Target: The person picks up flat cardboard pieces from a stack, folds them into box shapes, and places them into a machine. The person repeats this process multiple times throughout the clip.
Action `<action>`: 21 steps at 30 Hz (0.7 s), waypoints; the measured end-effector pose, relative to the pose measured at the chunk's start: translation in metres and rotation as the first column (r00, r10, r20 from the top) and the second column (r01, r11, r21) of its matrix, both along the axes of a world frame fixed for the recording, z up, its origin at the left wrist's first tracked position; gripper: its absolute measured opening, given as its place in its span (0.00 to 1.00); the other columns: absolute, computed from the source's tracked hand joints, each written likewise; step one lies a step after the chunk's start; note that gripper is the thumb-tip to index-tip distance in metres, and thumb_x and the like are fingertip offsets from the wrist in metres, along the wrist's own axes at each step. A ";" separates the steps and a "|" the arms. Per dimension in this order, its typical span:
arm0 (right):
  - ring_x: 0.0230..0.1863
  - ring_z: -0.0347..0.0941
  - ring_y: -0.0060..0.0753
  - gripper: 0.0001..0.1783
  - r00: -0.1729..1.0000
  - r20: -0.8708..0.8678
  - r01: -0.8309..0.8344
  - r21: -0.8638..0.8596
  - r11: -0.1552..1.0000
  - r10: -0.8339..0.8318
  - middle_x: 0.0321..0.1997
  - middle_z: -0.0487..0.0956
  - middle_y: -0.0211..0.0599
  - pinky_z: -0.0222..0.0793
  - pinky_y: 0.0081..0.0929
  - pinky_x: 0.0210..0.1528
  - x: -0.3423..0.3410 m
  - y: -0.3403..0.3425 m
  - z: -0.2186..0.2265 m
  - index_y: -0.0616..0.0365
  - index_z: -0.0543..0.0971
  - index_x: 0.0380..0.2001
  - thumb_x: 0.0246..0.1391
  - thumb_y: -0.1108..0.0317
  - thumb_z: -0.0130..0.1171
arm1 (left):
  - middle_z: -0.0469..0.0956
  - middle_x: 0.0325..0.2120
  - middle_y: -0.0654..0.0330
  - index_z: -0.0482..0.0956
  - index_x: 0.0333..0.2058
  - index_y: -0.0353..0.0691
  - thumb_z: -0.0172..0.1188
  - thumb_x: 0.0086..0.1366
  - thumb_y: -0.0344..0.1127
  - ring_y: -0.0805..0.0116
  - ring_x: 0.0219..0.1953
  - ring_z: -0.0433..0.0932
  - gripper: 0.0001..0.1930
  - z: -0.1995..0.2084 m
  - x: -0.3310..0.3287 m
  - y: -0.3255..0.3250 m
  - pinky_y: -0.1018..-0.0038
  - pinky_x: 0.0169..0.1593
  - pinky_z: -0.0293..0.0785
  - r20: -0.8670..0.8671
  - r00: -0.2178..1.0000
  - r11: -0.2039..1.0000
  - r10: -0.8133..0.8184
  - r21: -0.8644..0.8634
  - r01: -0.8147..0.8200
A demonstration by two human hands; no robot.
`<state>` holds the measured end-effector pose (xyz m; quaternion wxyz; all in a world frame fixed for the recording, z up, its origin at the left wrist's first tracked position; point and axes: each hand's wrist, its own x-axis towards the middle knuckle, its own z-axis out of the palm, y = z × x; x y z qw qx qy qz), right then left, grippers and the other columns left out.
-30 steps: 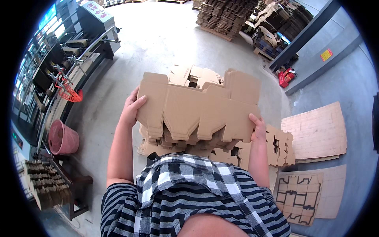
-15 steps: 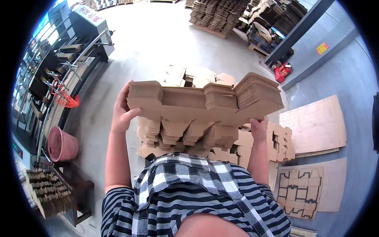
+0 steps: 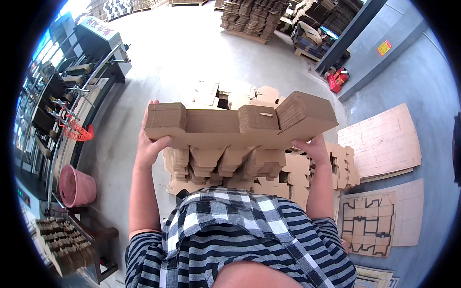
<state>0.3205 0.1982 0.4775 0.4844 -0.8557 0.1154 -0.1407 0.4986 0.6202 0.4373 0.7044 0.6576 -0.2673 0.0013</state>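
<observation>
A thick stack of die-cut cardboard blanks (image 3: pixel 216 138) is held up in front of me, its notched edges facing up and away. My left hand (image 3: pixel 152 144) grips its left end, thumb on the near face and fingers behind. At the lower right, my right hand (image 3: pixel 314 148) clasps the stack with the thumb on the near side; its other fingers are mostly hidden. A small loose cardboard scrap (image 3: pixel 266 114) sticks out of the stack's edge. Beneath it lies a pile of more cardboard blanks (image 3: pixel 259 165), close to my body.
Flat cardboard sheets (image 3: pixel 342 165) extend right of the pile. Wooden die boards (image 3: pixel 370 223) lean at the right wall. A pink basket (image 3: pixel 84 187) and a long machine (image 3: pixel 86 91) stand left. Stacked cardboard (image 3: pixel 249 19) is at the back, with red fire extinguishers (image 3: pixel 338 79) by the post.
The held stack has shifted slightly left and its edges have become more even. A small scrap now protrudes from it. Both hands keep their hold; the view has turned slightly.
</observation>
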 end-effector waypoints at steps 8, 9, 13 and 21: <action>0.38 0.74 0.24 0.26 0.986 0.169 -0.031 0.207 0.978 -0.004 0.37 0.77 0.32 0.74 0.24 0.39 0.006 0.005 -0.007 0.62 0.73 0.43 0.35 0.79 0.68 | 0.57 0.62 0.55 0.50 0.63 0.34 0.71 0.45 0.41 0.64 0.60 0.62 0.50 0.008 0.001 0.005 0.67 0.60 0.62 -0.085 0.996 0.998 -0.038 0.051 0.042; 0.38 0.74 0.25 0.27 0.981 0.193 -0.056 0.219 0.974 0.013 0.37 0.77 0.32 0.74 0.24 0.39 0.007 0.004 -0.009 0.62 0.72 0.43 0.35 0.80 0.68 | 0.60 0.61 0.56 0.51 0.63 0.34 0.71 0.45 0.41 0.65 0.59 0.64 0.50 0.009 0.001 0.007 0.68 0.59 0.63 -0.120 0.992 0.996 -0.036 0.077 0.046; 0.38 0.74 0.24 0.26 0.989 0.148 -0.034 0.170 0.985 0.009 0.37 0.77 0.31 0.74 0.24 0.39 0.001 0.005 -0.010 0.62 0.73 0.43 0.36 0.80 0.68 | 0.68 0.53 0.58 0.54 0.62 0.35 0.72 0.45 0.39 0.67 0.54 0.68 0.48 0.012 -0.001 0.009 0.69 0.56 0.66 -0.048 0.998 0.999 -0.030 0.038 0.032; 0.40 0.74 0.24 0.25 0.998 0.056 -0.046 0.179 0.983 0.036 0.38 0.78 0.32 0.73 0.24 0.42 0.002 0.006 -0.007 0.63 0.74 0.42 0.36 0.81 0.68 | 0.67 0.53 0.59 0.53 0.63 0.37 0.73 0.44 0.38 0.69 0.52 0.68 0.50 0.001 0.002 0.014 0.72 0.55 0.66 -0.175 0.983 0.995 -0.052 0.071 0.065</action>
